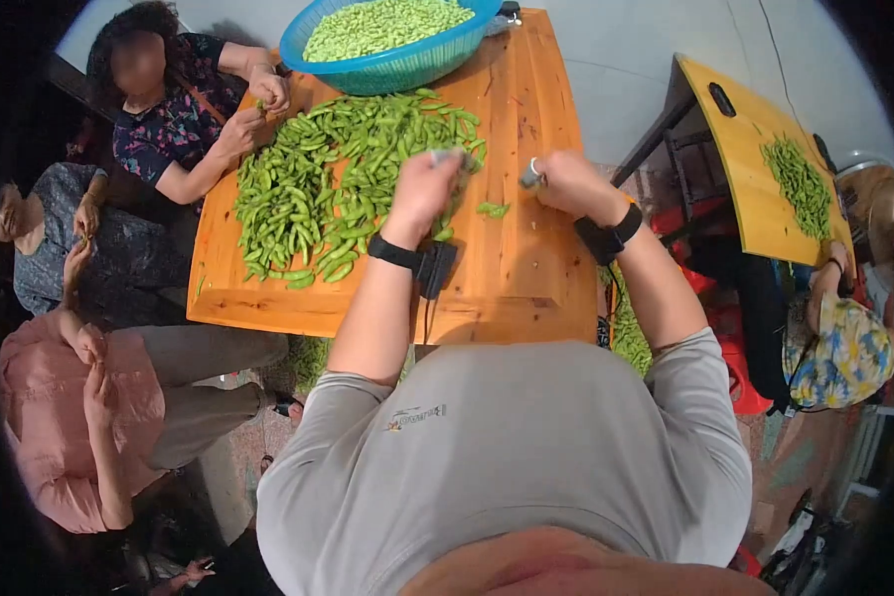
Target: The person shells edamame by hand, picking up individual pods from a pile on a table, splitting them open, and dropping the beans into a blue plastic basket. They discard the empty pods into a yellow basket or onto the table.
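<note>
A large spread of green soybean pods (298, 201) lies on the wooden table (525, 253) before me. My left hand (426, 186) is over the right side of this pile, fingers curled, with something greyish at the fingertips; blur hides what it is. To its right, past a few loose pods (493, 209), my right hand (570, 182) is above the table's right edge, fingers bent, with a similar grey thing at the thumb. Whether either hand holds a pod cannot be made out. Black straps with small boxes circle both wrists.
A blue plastic basket (395, 63) of shelled beans stands at the table's far end. Another person's hands (257, 112) work at the upper left edge; two more people sit at left. A second table (760, 179) with pods stands at right, a person beside it.
</note>
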